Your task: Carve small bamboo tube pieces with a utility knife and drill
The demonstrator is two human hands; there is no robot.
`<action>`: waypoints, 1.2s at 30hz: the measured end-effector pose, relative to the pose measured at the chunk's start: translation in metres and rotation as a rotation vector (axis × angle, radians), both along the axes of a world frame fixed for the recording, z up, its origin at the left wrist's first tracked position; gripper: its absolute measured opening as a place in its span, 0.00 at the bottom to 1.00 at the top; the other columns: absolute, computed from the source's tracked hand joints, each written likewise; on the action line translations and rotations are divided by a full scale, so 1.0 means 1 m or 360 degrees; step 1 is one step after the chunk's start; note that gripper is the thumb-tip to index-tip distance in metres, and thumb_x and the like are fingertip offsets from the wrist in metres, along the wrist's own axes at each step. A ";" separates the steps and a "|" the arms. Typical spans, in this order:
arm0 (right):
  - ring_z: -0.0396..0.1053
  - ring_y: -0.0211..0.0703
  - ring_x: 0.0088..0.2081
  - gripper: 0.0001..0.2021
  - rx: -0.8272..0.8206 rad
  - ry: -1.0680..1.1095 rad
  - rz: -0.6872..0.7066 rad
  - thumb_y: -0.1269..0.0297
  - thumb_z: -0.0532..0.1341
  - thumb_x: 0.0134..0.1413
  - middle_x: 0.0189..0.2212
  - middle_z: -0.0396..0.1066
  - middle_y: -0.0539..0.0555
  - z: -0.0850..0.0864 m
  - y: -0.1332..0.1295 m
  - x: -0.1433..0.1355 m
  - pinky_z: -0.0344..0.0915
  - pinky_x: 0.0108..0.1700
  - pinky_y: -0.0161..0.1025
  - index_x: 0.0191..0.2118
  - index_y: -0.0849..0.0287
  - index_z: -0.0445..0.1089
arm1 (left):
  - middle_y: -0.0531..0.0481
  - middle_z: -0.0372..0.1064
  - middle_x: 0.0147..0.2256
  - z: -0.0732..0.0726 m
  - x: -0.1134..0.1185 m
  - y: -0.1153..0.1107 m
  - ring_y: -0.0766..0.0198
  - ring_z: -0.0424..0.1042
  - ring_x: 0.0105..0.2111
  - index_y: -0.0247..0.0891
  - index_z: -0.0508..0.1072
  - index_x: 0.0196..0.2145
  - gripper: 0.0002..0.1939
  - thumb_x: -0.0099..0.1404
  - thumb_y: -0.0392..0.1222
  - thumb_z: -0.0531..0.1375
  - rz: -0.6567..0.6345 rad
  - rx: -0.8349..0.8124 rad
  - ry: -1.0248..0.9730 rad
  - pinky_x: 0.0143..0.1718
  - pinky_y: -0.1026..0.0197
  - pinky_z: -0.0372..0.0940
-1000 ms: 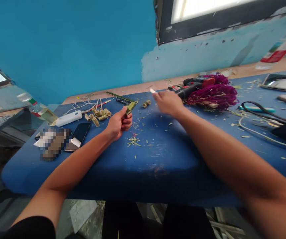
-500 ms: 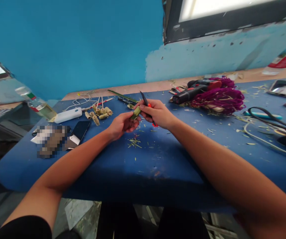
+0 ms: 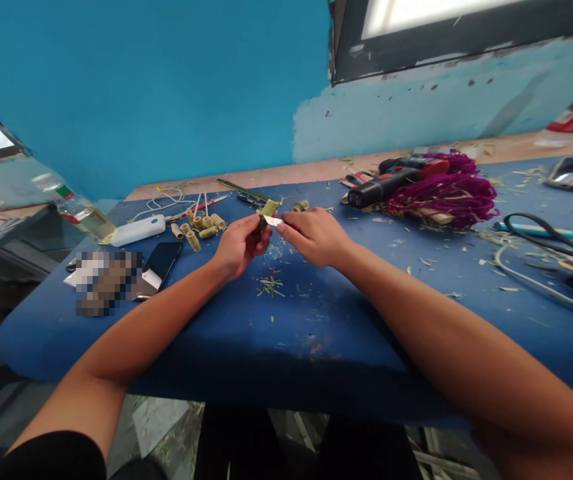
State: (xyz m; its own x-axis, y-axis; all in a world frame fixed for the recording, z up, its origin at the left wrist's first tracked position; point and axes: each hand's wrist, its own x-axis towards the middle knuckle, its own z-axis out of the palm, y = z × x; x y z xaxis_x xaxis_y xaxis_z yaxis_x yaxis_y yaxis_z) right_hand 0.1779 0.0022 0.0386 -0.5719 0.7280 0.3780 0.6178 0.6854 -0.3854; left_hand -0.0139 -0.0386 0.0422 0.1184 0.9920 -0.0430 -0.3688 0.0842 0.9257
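Observation:
My left hand (image 3: 241,245) is closed around a short green bamboo piece (image 3: 268,209), its upper end showing above the fingers. A knife blade (image 3: 272,221), bright with reflected light, lies against the bamboo's near side. The knife is in my right hand (image 3: 322,236), whose fingers wrap its handle and hide it. Beyond the right knuckles, another short bamboo section (image 3: 300,205) rests on the blue table. Thin green shavings (image 3: 270,287) lie below the hands.
Cut bamboo tubes (image 3: 199,230) cluster left of my hands, near a white device (image 3: 138,230) and a phone (image 3: 163,261). A leaning bottle (image 3: 77,210) stands behind them. To the right are a power drill (image 3: 384,185), magenta string (image 3: 446,200) and a pale cable (image 3: 536,285).
The knife has swung from pointing upward to lying across the bamboo, its blade now catching light. The bamboo piece is tipped more upright, and the bamboo section behind my right hand has become visible.

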 end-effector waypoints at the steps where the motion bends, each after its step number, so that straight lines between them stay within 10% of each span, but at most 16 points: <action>1: 0.53 0.43 0.29 0.24 -0.0012 0.0002 0.0016 0.41 0.45 0.74 0.26 0.63 0.53 0.000 0.000 0.000 0.44 0.37 0.45 0.33 0.53 0.62 | 0.52 0.66 0.24 0.000 0.001 0.000 0.72 0.59 0.19 0.35 0.72 0.30 0.19 0.81 0.35 0.54 0.0003 -0.0003 -0.0004 0.23 0.67 0.52; 17: 0.57 0.45 0.29 0.25 -0.0040 0.0199 -0.0476 0.45 0.47 0.76 0.26 0.66 0.56 -0.009 0.027 0.019 0.46 0.37 0.45 0.28 0.52 0.59 | 0.54 0.64 0.22 0.010 0.012 -0.022 0.75 0.55 0.18 0.29 0.81 0.40 0.13 0.79 0.36 0.58 -0.0083 -0.0147 -0.0058 0.21 0.69 0.49; 24: 0.54 0.43 0.28 0.23 -0.0032 0.0302 -0.0083 0.41 0.46 0.71 0.23 0.59 0.51 -0.001 0.005 0.007 0.46 0.37 0.45 0.28 0.51 0.55 | 0.47 0.75 0.27 0.007 0.006 -0.008 0.70 0.69 0.22 0.31 0.79 0.35 0.15 0.79 0.32 0.56 0.0164 -0.0126 -0.0054 0.27 0.66 0.61; 36: 0.55 0.44 0.30 0.22 -0.0079 -0.0026 0.0058 0.45 0.43 0.71 0.27 0.64 0.55 0.002 -0.007 -0.004 0.47 0.37 0.45 0.33 0.53 0.62 | 0.52 0.64 0.22 0.008 0.007 -0.014 0.76 0.56 0.18 0.32 0.72 0.27 0.20 0.80 0.32 0.56 0.0043 -0.0187 -0.0129 0.22 0.70 0.49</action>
State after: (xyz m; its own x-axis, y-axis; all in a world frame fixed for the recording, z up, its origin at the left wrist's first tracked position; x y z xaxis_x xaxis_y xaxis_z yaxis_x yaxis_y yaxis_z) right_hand 0.1743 -0.0052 0.0408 -0.6039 0.7243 0.3327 0.5993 0.6878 -0.4095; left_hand -0.0065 -0.0523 0.0500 0.0995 0.9836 -0.1504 -0.4458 0.1792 0.8770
